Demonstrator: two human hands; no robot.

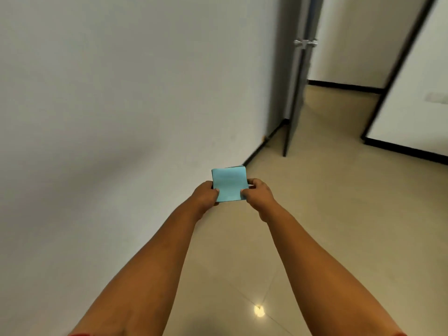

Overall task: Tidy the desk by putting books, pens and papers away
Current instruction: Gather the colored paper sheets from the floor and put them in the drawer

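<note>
A small light-blue pad of paper [229, 183] is held out in front of me at arm's length, above the floor. My left hand [204, 195] grips its lower left corner with the thumb on top. My right hand [258, 194] grips its lower right corner the same way. Both forearms stretch forward from the bottom of the view. No desk, books or pens are in sight.
A white wall [121, 93] fills the left side. A dark grey door [297, 93] with a metal handle stands ajar ahead on the right. Beige floor tiles [315, 190] lead through the doorway, with black skirting along a second white wall [412, 93] at the far right.
</note>
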